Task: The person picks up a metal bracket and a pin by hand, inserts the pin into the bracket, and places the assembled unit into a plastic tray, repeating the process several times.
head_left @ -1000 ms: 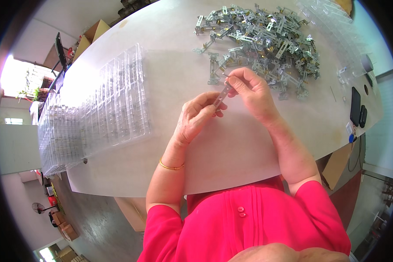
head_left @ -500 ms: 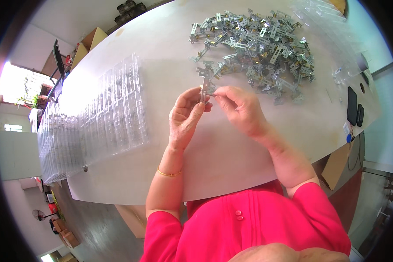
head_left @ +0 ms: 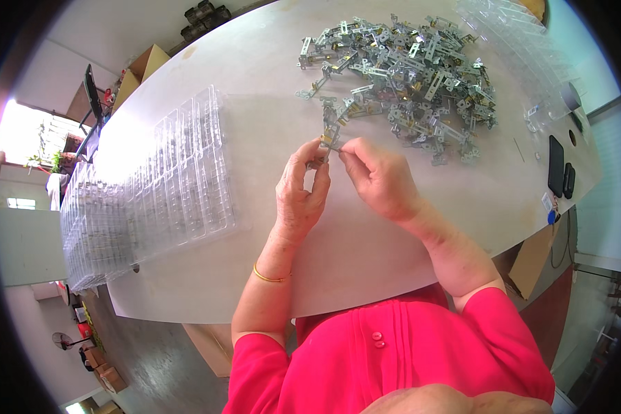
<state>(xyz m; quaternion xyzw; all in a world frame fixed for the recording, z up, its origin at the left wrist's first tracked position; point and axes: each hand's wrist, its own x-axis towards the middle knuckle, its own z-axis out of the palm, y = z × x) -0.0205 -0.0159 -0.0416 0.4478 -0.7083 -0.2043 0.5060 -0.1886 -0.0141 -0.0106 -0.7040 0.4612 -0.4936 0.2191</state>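
Nearest the camera, the red sleeves give way to two bare forearms, the left one ringed by a thin gold bangle (head_left: pixel 270 276). Above them the left hand (head_left: pixel 301 195) and the right hand (head_left: pixel 378 178) meet over the white table (head_left: pixel 366 255), and both sets of fingertips pinch a small metal bracket (head_left: pixel 329 133), held upright just above the tabletop and between the two thumbs. The grip is fingertip only, so the bracket could well slip and drop onto the table if either pinch loosens, or its thin edges could nick a finger. To the left lies a long run of clear plastic blister trays (head_left: pixel 179 179), well apart from the hands. Just beyond the hands spreads a heap of similar metal brackets (head_left: pixel 407 76); a dropped piece would be lost among them. Farther right rest two dark handsets (head_left: pixel 561 168).
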